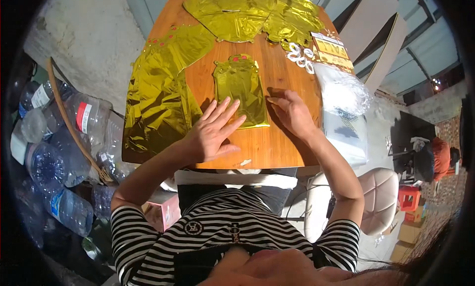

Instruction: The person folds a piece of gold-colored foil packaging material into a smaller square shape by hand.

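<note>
A folded gold foil piece [240,85] with red marks at its top lies flat in the middle of the wooden table [277,152]. My left hand [213,130] is spread with its fingertips over the piece's lower left part. Just right of the piece, my right hand [294,113] is over the table, fingers curled with the fingertips close together; anything between them is too small to make out. A large gold foil sheet [158,93] covers the table's left side, and more gold foil [237,19] lies along the far edge.
White rings [301,57] and a printed card pack [332,51] sit at the table's right edge, above clear plastic bags [345,93]. Large plastic bottles [64,152] are piled on the left. A padded chair [378,199] and a red stool [409,198] stand at right.
</note>
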Demonstrator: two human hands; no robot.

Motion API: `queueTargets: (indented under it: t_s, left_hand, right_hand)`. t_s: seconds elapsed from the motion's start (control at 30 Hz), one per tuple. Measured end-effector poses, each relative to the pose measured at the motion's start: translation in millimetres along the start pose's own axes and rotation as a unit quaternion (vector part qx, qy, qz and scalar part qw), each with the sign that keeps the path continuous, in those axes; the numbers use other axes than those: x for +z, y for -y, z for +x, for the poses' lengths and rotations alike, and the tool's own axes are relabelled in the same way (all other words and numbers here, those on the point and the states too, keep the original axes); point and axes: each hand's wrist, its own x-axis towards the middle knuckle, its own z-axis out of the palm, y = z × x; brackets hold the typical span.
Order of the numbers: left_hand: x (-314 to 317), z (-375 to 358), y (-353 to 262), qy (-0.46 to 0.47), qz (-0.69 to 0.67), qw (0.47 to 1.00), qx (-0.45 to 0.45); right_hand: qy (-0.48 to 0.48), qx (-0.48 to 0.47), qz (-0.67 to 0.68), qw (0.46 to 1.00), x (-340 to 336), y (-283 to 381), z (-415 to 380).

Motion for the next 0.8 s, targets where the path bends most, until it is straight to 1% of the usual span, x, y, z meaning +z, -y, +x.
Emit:
queueTargets:
  t_s: [0.07, 0.13, 0.2, 0.27, 0.33, 0.4, 0.5, 0.73, 0.8]
  left_hand:
    - [-4, 9, 6, -0.008, 0.023, 1.000, 0.000]
    - [-2, 19, 13, -0.022, 0.044, 0.999, -0.002]
    - [4, 28, 24, -0.007, 0.031, 0.999, -0.007]
    - [8, 36, 30, 0.001, 0.019, 1.000, -0.008]
    - [14, 40, 36, 0.045, 0.005, 0.998, -0.042]
    - [18, 41, 39, 0.054, -0.010, 0.998, -0.041]
    - [23, 38, 39, 0.015, 0.012, 1.000, -0.014]
    - [25, 38, 40, -0.008, 0.016, 1.000, -0.004]
    - [24, 40, 39, -0.017, 0.020, 1.000, -0.005]
  right_hand:
    - [0.012, -0.056, -0.086, 0.995, 0, 0, -4]
    - [-0.002, -0.074, -0.079, 0.994, 4, -5, -6]
    - [-0.025, -0.097, -0.096, 0.990, 6, -5, -7]
    - [-0.022, -0.093, -0.098, 0.991, 7, -8, -9]
    - [-0.027, -0.103, -0.089, 0.990, 6, -6, -8]
    - [-0.020, -0.097, -0.099, 0.990, 6, -8, -9]
    - [-0.007, -0.108, -0.081, 0.991, 5, -10, -8]
    - [0.031, -0.133, -0.055, 0.989, 0, -20, -2]
    - [0.053, -0.178, -0.048, 0.981, 1, -25, 0]
